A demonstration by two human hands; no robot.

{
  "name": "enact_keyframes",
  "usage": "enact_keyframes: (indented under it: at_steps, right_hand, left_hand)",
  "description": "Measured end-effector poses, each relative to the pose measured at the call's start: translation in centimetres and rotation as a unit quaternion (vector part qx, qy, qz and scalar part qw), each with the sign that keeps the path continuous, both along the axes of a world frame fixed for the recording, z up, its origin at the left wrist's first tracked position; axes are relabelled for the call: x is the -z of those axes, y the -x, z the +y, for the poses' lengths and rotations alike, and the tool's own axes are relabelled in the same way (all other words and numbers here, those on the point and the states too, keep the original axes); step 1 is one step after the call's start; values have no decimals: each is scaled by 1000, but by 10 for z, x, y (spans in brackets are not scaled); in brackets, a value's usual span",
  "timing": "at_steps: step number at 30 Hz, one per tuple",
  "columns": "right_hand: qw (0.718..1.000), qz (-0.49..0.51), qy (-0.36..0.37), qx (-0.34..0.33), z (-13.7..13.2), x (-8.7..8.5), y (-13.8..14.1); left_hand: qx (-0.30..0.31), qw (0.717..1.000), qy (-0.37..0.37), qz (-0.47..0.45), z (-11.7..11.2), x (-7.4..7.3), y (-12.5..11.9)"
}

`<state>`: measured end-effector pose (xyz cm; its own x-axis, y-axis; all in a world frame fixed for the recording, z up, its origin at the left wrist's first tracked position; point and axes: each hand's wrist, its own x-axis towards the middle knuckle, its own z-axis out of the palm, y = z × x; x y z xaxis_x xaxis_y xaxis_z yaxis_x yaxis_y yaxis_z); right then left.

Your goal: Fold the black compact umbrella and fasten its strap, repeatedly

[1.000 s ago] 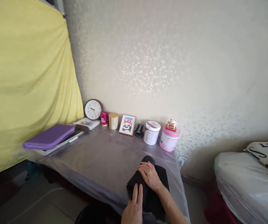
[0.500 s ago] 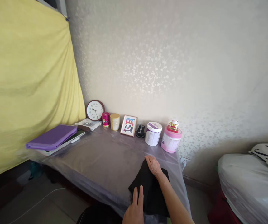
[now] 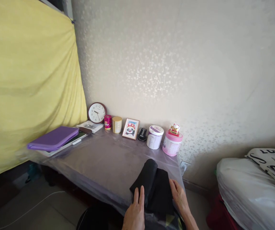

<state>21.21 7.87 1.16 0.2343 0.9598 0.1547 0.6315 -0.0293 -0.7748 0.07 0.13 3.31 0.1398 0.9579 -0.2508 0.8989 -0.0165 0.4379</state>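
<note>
A piece of black cloth (image 3: 161, 191) lies near the front right corner of the table, its left part folded over into a thick, rounded fold. My left hand (image 3: 135, 212) rests on the near left part of the cloth, with two fingers stretched out and slightly apart; its thumb is hidden. At the cloth's right edge, my right hand (image 3: 179, 196) has its fingers bent and closed on the fabric. Below the black cloth, a darker piece with yellow-green patches (image 3: 169, 220) shows at the table's front edge.
A plastic-covered table (image 3: 99, 159) carries a purple folder (image 3: 53, 138) at left. Along the wall stand a clock (image 3: 97, 112), a pink can (image 3: 107, 122), a yellow-lidded jar (image 3: 117, 124), a panda picture (image 3: 130, 128), a black object (image 3: 142, 134), a white tub (image 3: 155, 137) and a pink tub (image 3: 172, 143) with a figurine.
My right hand has moved from the top of the cloth down to its right edge. A rounded fold now shows where that hand lay. My left hand stays nearly in place.
</note>
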Motion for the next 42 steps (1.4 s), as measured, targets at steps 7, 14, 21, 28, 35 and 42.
enact_keyframes:
  at_steps: [7, 14, 21, 28, 35, 42]
  right_hand:
    - [999, -45, 5, -22, -9, -13, 21]
    - [998, -14, -28, -60, 3, -25, 34]
    - [994, 44, -33, -93, 24, -37, 76]
    - [994, 25, -27, -103, 39, -22, 100]
    - [992, -22, 22, -118, 45, -15, 115]
    - [983, -12, 51, -178, 38, -24, 122]
  left_hand:
    - [-7, 1000, -13, 2, -2, -3, -1]
    - [-2, 1000, -13, -1, -1, 2, -1]
    - [10, 1000, -16, 13, 2, 8, -1]
    - [15, 1000, -5, 6, 3, -1, 0]
    - [3, 1000, -13, -10, 4, 8, 4]
    - [-17, 999, -32, -35, -1, 10, 7]
